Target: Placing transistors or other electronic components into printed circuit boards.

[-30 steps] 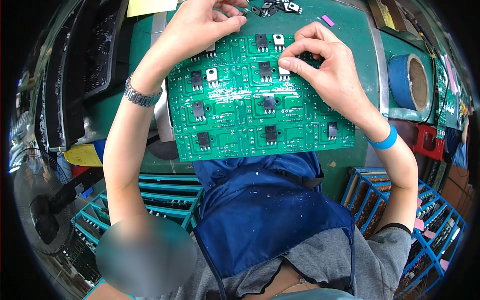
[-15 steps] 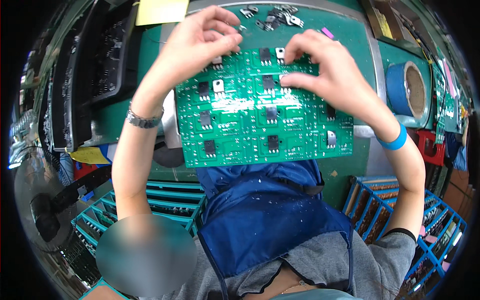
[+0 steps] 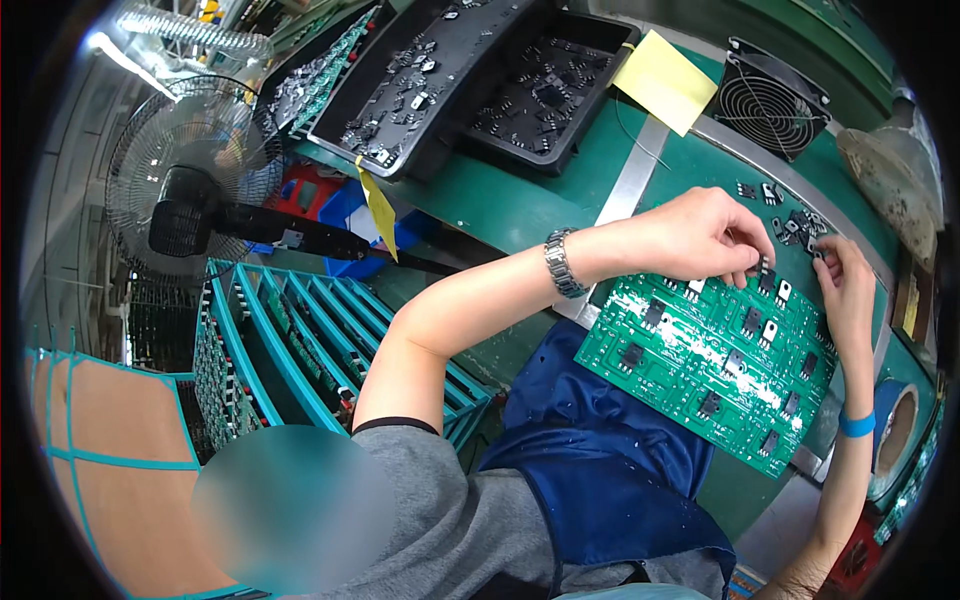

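L to R: blk trays [image 3: 475, 85] of small parts on the green tabletop [image 3: 520, 215]. L hand [image 3: 710, 238] at the far edge of the PCB [image 3: 690, 365], fingers pinched narrow by a blk part [image 3: 766, 281] (can't tell if gripping it). PCB's mid-right, nr edge by the blue apron [image 3: 560, 400]. Beyond: loose pile [image 3: 798, 228], R hand [image 3: 848, 285] beside it, fingers narrow, hold unclear. Risk: a wrist bump or PCB tilt could knock any unsoldered parts askew. Vs 0.5 s ago: view's swung left; R hand's gone from PCB to pile.
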Action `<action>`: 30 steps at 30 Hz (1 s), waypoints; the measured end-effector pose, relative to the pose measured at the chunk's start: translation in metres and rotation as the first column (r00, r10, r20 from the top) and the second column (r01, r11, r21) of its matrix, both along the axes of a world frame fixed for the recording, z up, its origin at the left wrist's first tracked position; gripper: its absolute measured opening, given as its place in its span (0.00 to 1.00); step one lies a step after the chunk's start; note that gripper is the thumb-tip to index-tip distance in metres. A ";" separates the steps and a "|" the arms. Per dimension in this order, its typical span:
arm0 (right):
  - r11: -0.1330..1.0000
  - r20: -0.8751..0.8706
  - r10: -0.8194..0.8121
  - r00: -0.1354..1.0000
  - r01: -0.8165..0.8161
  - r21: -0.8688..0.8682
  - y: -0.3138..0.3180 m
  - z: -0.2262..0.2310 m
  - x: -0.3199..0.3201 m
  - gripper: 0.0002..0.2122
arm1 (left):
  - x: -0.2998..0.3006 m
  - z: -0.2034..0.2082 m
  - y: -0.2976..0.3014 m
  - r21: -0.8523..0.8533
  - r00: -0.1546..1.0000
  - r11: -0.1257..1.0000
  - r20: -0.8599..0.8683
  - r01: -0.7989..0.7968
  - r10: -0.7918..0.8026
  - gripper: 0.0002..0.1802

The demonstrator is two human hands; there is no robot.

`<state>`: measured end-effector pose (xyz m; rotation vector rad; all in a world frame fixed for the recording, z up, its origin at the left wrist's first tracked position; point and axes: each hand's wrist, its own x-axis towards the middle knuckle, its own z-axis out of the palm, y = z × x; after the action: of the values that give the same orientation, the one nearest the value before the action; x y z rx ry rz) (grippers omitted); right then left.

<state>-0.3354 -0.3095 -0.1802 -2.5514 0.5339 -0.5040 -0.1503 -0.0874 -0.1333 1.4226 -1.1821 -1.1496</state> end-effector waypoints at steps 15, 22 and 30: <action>0.773 0.038 -0.091 0.995 0.047 0.633 0.050 0.072 -0.091 0.08 | -0.014 0.011 0.022 0.115 0.954 0.986 -0.263 -0.118 0.144 0.12; 0.805 0.010 -0.192 0.981 0.151 0.574 0.039 0.052 -0.120 0.07 | -0.023 0.007 0.015 0.115 0.964 0.992 -0.254 -0.054 0.082 0.16; 0.888 -0.088 -0.162 0.983 0.184 0.421 0.036 0.034 -0.119 0.07 | -0.030 0.004 0.018 0.169 0.951 0.985 -0.297 -0.032 0.082 0.15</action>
<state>-0.4541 -0.2737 -0.1459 -2.1090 0.8012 -0.3370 -0.1801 -0.0691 -0.1290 1.3315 -0.8419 -1.3922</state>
